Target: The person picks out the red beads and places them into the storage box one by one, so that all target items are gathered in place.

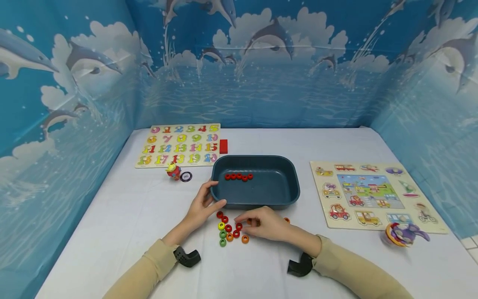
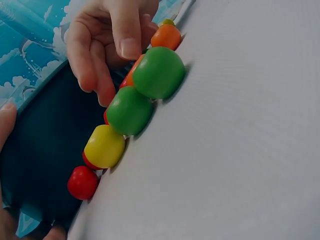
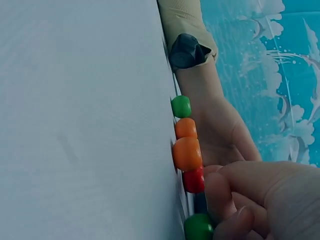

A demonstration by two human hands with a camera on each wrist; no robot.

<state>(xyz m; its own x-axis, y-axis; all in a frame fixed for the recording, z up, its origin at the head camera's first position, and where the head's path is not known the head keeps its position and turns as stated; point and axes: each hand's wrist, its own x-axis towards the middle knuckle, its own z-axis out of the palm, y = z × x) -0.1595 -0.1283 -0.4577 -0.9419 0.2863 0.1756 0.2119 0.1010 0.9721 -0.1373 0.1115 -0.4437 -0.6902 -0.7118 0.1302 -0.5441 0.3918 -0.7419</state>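
Beads, head view, lie clustered on white cloth before a dark tray containing five red beads; the left hand, fingers relaxed and spread, touches the tray's left end, while the right hand reaches among the cluster. Left wrist view: right fingers hang bent beside the beads. Right wrist view: they curl beside a red bead; whether they grasp any cannot be told.
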